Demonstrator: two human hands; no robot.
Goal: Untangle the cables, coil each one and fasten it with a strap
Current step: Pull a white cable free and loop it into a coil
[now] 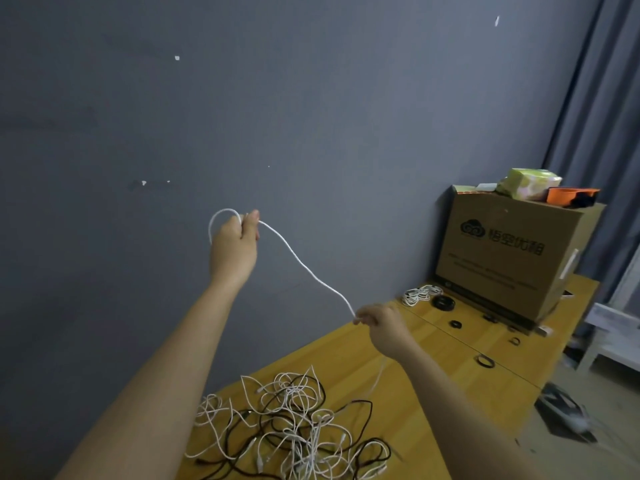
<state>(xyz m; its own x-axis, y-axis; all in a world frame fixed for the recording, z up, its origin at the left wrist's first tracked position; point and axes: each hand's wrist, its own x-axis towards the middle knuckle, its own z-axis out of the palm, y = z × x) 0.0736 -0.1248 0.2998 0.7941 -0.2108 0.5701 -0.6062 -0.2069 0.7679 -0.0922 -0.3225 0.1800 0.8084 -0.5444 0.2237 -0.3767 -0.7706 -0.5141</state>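
A thin white cable [304,268] stretches through the air between the two hands, sagging a little along its run. The left hand [233,245] is raised high in front of the grey wall [311,98], its fingers curled round one end of the cable, which loops in a small arc over the top of the fist. The right hand [382,323] is lower and to the right, pinching the same cable between thumb and fingertips; from there the cable drops, blurred, toward the table [433,368]. On the near part of the yellow wooden table lies a loose tangle of cables [294,424], white and black strands crossing over one another, reaching close to the table's left edge by the wall. Farther back, a coiled white bundle [422,294] lies just beside a coiled black one [444,302], and several small black straps [484,361] lie scattered apart on bare wood. A cardboard box [512,258] stands at the far end near the curtain [602,133], with small items on top. Between the tangle and the box the tabletop has open wood; its right edge drops to the floor [595,403].
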